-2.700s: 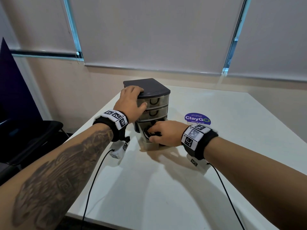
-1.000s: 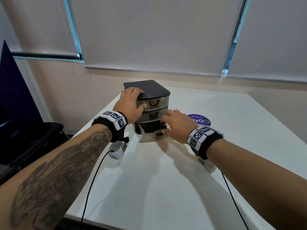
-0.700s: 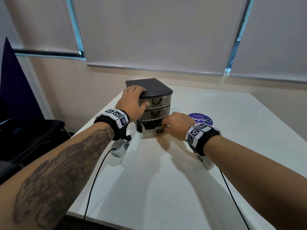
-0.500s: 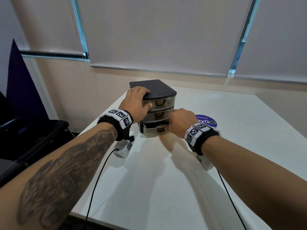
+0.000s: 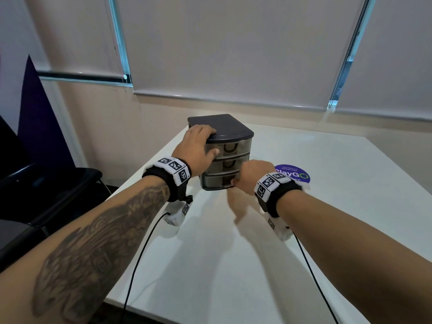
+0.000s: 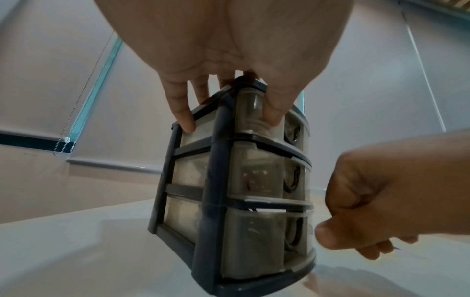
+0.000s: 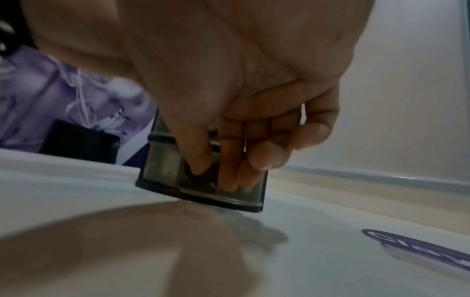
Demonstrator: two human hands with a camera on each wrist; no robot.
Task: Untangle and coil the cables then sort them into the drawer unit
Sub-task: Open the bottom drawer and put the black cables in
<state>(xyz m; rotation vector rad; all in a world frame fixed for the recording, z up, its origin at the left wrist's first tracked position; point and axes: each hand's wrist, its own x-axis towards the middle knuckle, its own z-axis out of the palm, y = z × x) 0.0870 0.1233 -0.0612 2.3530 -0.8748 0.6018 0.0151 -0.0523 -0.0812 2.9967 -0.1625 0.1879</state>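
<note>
my left hand (image 5: 197, 148) rests on the near left corner of the drawer unit (image 5: 226, 153). the palm lies on the dark lid (image 5: 224, 126). in the left wrist view the fingers (image 6: 182, 112) reach over the lid edge and down the unit's left side wall, and the thumb presses the front of the top drawer (image 5: 233, 148). the fingers are extended and laid against the unit, not clenched.

my right hand (image 5: 251, 176) is at the front of the bottom drawer (image 5: 218, 181). the fingers are curled. in the right wrist view the fingertips (image 7: 229, 180) and the thumb touch the translucent drawer front near its dark recessed pull. i cannot tell whether they grasp the pull or only press on the front.

the drawer unit stands upright on the white table (image 5: 350, 206), toward the far left part of the top. all three drawers sit flush in the dark frame. a dark cable (image 6: 292, 235) shows as a curved shape through the front of the bottom drawer; similar dark curves show in the middle drawer (image 5: 228, 163) and the top drawer.

a round purple sticker (image 5: 295, 175) lies flat on the table just right of the unit, partly behind my right wrist.
</note>
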